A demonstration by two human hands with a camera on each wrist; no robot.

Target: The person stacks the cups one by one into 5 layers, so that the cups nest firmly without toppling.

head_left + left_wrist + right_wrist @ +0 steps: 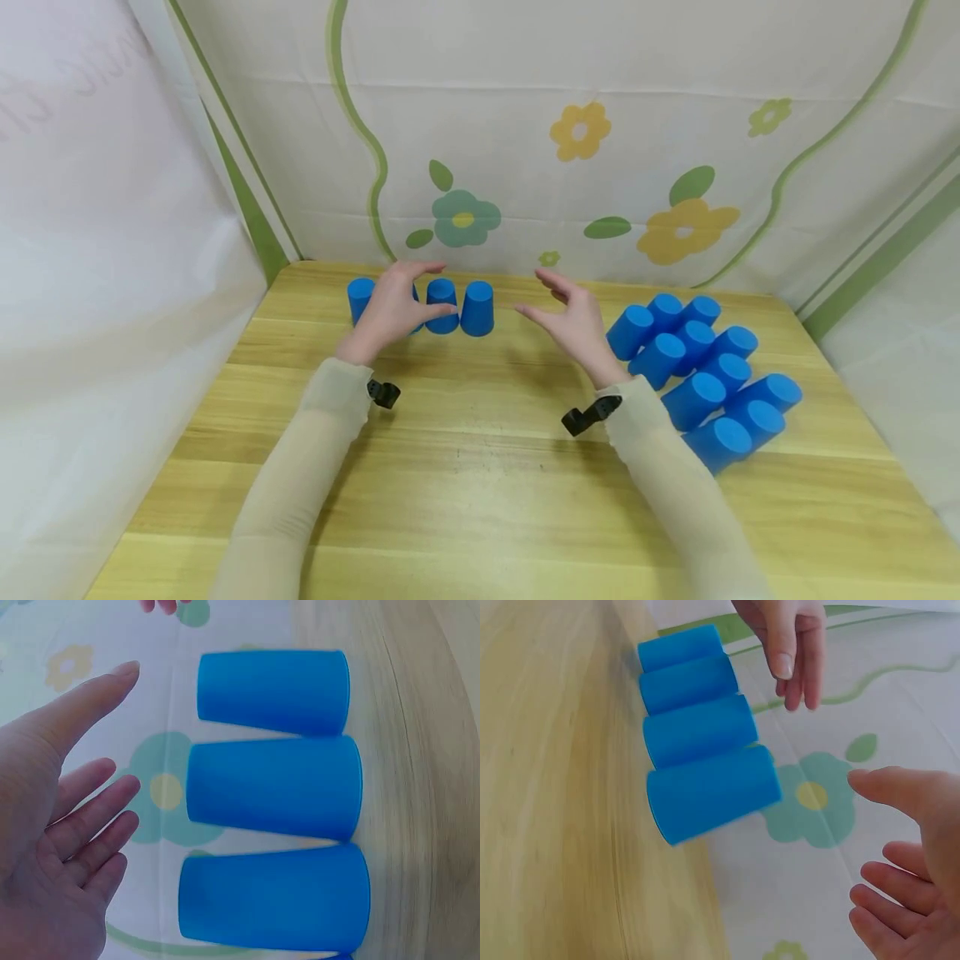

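Observation:
Several blue plastic cups stand upside down in a row along the back of the table, the rightmost cup (477,310) closest to the middle. My left hand (393,308) hovers over the row with thumb and fingers spread, hiding part of it. In the left wrist view a gap shows between that hand (67,802) and the nearest cup (274,787). To the right of the row my right hand (573,321) is held above the table, its fingers apart and its palm facing left. Nothing is in it, and the right wrist view shows the end cup (712,793) apart from its fingers (889,915).
A group of more upside-down blue cups (693,342) stands close together on the right side of the wooden table (465,500), beside the right forearm. A white curtain (480,125) with printed flowers hangs right behind the table's back edge.

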